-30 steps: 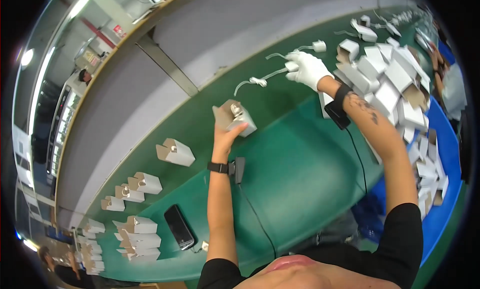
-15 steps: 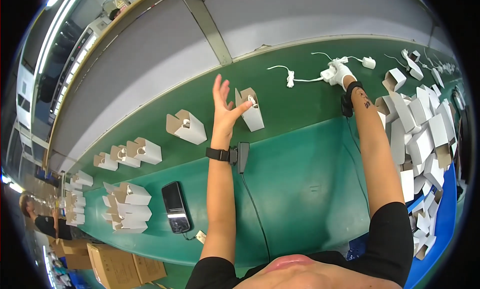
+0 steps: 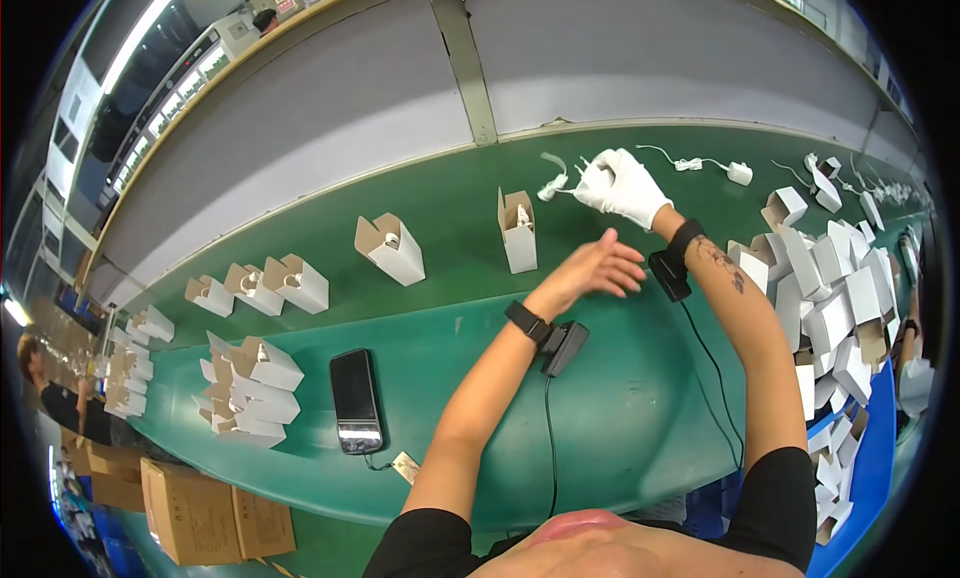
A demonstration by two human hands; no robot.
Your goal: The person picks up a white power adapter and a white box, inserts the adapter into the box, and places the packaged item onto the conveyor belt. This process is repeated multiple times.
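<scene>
My right hand [image 3: 622,186], in a white glove, is closed above the far part of the green table. A white charger's bundled cable [image 3: 552,186] trails from its fingers, blurred; the plug block is hidden in the glove. My bare left hand [image 3: 598,270] is open and empty, its fingers stretched toward the right, just below the glove. Left of it stands an upright open white box [image 3: 519,248], with something white showing inside. A second charger [image 3: 738,173], its cable tied, lies on the table right of the glove.
More open white boxes [image 3: 392,258] stand in a row to the left, with a cluster [image 3: 250,398] nearer me. A black phone [image 3: 356,403] lies beside my left forearm. Empty white boxes [image 3: 835,298] pile up at right, above a blue bin [image 3: 868,478]. Cables run from both wrist devices.
My right hand has lifted the charger off the table and moved left and toward me. My left hand has swung right and toward me, away from the nearest box.
</scene>
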